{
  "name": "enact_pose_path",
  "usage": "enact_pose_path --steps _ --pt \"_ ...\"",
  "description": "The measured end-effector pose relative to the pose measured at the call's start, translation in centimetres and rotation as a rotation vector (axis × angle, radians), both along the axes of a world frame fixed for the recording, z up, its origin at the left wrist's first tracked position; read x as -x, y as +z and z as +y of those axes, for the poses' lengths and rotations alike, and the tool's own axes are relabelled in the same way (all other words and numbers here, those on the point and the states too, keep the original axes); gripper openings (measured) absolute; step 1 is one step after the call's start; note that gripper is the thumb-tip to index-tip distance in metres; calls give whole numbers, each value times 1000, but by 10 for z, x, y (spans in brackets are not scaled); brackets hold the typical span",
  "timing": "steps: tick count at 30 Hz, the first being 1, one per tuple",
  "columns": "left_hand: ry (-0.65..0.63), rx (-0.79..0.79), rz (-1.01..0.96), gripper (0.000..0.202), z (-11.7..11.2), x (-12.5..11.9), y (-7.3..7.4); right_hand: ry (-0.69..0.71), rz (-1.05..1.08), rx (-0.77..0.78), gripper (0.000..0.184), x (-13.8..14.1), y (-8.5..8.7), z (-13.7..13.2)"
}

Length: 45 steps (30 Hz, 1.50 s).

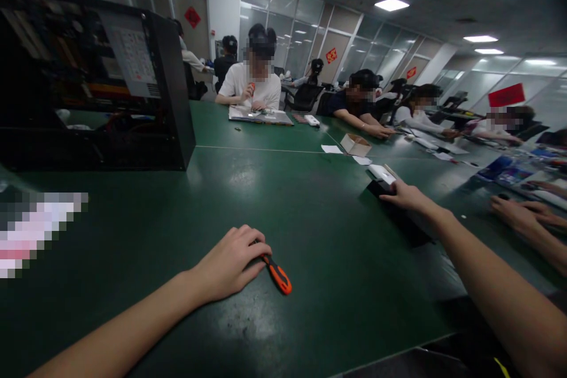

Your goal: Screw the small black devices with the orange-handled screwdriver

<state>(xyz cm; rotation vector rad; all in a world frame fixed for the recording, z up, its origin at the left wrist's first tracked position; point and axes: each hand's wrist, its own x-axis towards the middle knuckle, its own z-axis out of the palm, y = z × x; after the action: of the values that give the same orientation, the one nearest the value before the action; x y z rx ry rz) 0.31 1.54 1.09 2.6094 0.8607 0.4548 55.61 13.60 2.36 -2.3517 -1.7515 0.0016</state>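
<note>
My left hand (239, 257) rests on the green table (319, 289), its fingers curled over an orange and black screwdriver (279, 276). The screwdriver's handle points toward me and to the right; its tip is hidden under my fingers. Stretched out to the right, my right hand (408, 196) has its fingers closed at the edge of a small white flat object (381, 173). A dark flat piece (410, 225) lies below that hand, partly covered by it; its kind is unclear.
At the left stands an open black computer case (170, 88). A small cardboard box (355, 144) and white paper slips (331, 149) lie farther back. Across the table a person (261, 85) works over a flat panel (260, 114). Another person's hands (516, 211) are at the right.
</note>
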Motion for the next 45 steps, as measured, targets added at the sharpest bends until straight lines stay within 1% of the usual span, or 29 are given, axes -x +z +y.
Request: enact_pose_path --steps 2,4,6,8,9,11,13,14,15,17,19,20,22,24,25,26,27,29,30,32,36,38,40,42,45 --pt "23 -89 32 16 0 -1 0 31 -19 4 28 15 3 6" --pt "53 -154 12 17 2 0 -1 106 -29 -19 24 36 7 6" --pt "85 -143 -67 21 6 3 -4 219 -21 -38 21 67 11 -1" --pt "160 -73 -199 25 11 5 -7 378 12 -30 23 111 15 -15" --pt "224 -35 -277 26 13 6 -9 482 37 -19 24 136 17 -24" --pt "380 10 -435 29 18 6 -10 795 104 19 19 192 20 -47" --pt "511 21 -555 34 23 6 -11 1049 150 93 14 245 23 -70" --pt "548 31 -594 38 25 6 -11 1132 168 131 13 268 24 -80" --pt "567 49 -621 42 27 5 -11 1187 185 151 15 288 25 -88" --pt "558 110 -659 48 29 6 -10 1231 209 161 21 315 23 -97" --pt "519 179 -688 52 31 6 -10 1200 300 132 28 329 16 -98" --pt "494 210 -695 53 31 7 -9 1155 395 105 32 332 11 -97" --pt "433 265 -688 54 33 7 -7 1026 669 30 35 333 0 -91" --pt "340 311 -630 55 34 8 -4 900 961 -61 42 331 -10 -85" --pt "284 323 -584 55 34 7 -2 858 1071 -93 46 330 -14 -83" --pt "227 327 -532 53 34 7 0 830 1146 -112 47 329 -17 -82" --pt "174 321 -479 52 33 7 2 812 1191 -120 44 329 -19 -82" --pt "105 297 -393 51 31 6 5 781 1228 -116 34 330 -23 -82" --pt "93 283 -368 53 30 6 5 759 1245 -113 31 331 -25 -82" --pt "103 264 -343 61 27 7 5 676 1345 -122 34 332 -29 -80" --pt "148 303 -341 77 21 9 3 394 1717 -108 47 329 -38 -68" --pt "163 316 -335 70 20 9 4 295 1865 -99 49 324 -40 -60" --pt "169 296 -320 53 18 8 5 256 1965 -78 49 318 -39 -54" --pt "175 276 -300 39 17 7 7 262 2029 -33 50 315 -38 -50" --pt "192 280 -282 36 16 6 8 298 2052 74 54 313 -35 -50"
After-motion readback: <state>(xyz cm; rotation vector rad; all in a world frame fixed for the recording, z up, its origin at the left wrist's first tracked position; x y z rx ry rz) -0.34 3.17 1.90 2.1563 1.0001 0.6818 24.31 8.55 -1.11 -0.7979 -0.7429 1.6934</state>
